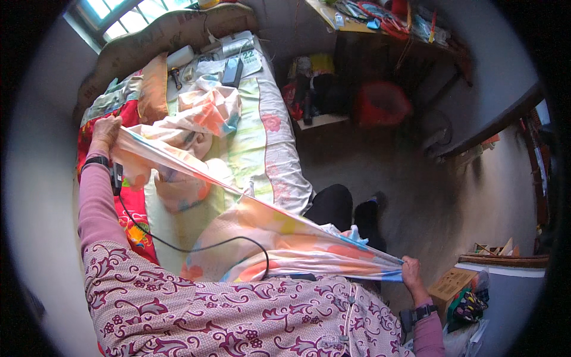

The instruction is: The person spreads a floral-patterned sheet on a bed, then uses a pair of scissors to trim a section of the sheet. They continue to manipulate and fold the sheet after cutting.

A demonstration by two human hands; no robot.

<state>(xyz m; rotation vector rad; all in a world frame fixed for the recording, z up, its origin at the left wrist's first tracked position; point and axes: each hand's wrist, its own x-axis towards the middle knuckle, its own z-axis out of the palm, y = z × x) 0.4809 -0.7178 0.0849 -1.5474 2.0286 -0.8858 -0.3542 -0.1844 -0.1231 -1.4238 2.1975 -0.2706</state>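
A large sheet-like cloth (262, 235), white with orange, yellow and blue patches, is stretched taut between my two hands. My left hand (107, 132) grips one end over the left side of the bed, fingers closed. Far to the right, past the bed's edge, my right hand (411, 273) is closed on the other end. The cloth's upper edge runs in a straight slant from hand to hand. Its lower part hangs in folds before my body, while a bunched part (208, 110) lies on the bed. A black cable (238, 239) loops from near my left wrist across the cloth.
The bed (242, 149) has a pale green and floral cover. An orange pillow (153, 89), a dark phone-like device (232, 71) and a white roll (180, 56) lie toward the headboard (172, 35). A red tub (382, 104) stands on the floor; a cardboard box (453, 285) sits at right.
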